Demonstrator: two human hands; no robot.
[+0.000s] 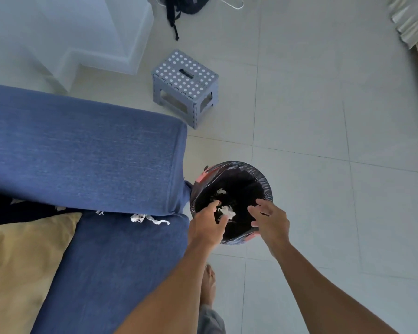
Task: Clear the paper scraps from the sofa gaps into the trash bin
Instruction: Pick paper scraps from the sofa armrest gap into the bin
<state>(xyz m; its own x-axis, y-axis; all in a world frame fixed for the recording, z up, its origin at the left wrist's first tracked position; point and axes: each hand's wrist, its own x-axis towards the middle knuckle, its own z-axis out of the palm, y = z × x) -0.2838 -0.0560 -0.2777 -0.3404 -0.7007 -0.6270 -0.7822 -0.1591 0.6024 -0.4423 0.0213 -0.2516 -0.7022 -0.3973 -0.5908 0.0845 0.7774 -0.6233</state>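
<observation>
White crumpled paper scraps (pixel 149 218) sit wedged in the blue sofa (pixel 82 153) gap, with more inside the trash bin (pixel 267 189). They look light, soft and easily torn, so a pinch on a protruding tail should serve best. Over the bin the right hand (pixel 270 220) hovers spread, while the left hand (pixel 208 225) meets a scrap, though whether it grips cannot be told.

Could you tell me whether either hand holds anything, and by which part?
Right hand holds nothing; a paper scrap sits at the left hand fingertips, grip unclear.
</observation>
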